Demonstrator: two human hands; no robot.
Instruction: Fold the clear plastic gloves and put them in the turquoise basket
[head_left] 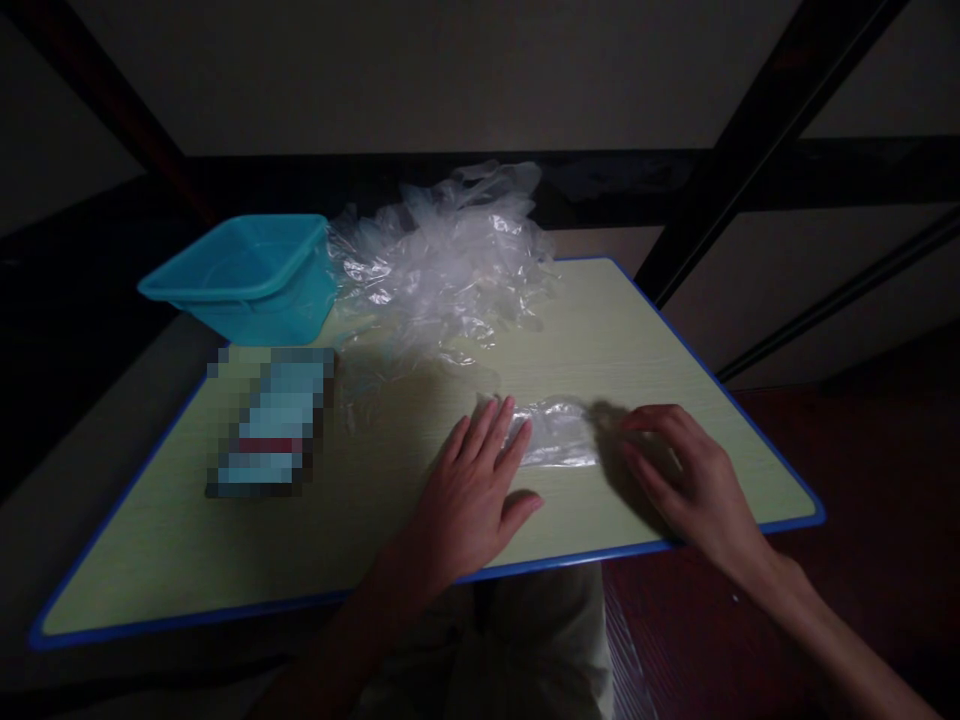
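My left hand (480, 490) lies flat, fingers stretched out, over the left end of a clear plastic glove (559, 435). The glove looks folded into a flat strip on the table, and the part under my fingers is hidden. Just past its right end hovers my right hand (686, 475), with fingers curled and a small gap between thumb and forefinger. Nothing shows in that gap. Farther back, a loose heap of clear disposable plastic gloves (450, 260) is piled up, crumpled and shiny.
A turquoise plastic basket (255, 290) stands at the table's back left corner, against the heap. In front of it lies a phone-shaped object (274, 420), blurred out by pixels. The pale table (390, 530) has a blue edge, with a wall behind.
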